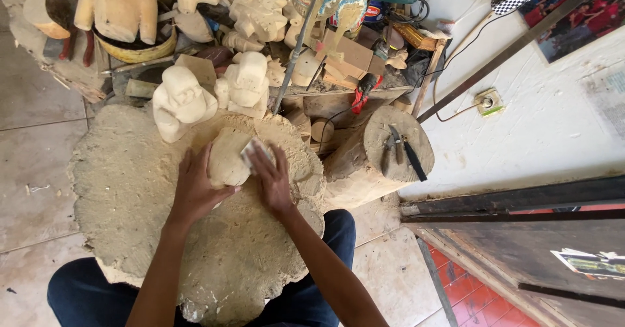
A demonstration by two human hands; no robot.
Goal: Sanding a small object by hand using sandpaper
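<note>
Left hand [198,190] wrapped around the near side of a pale, rounded, unfinished wood carving [226,159], grip closed on it. Right hand [272,178] pressing a small whitish sheet of sandpaper [252,150] flat against the carving's right face, fingers closed over the sheet. Carving resting at the far middle of a wide, dusty, round wooden slab serving as bench [130,190], just near of a pale carved wooden figure [179,102], left of a short log stump [371,164] bearing dark hand tools [400,150].

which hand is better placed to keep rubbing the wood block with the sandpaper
Right. The right hand already presses the pale sandpaper piece against the carved wood block, while the left hand grips the block's side, steadying it.
</note>
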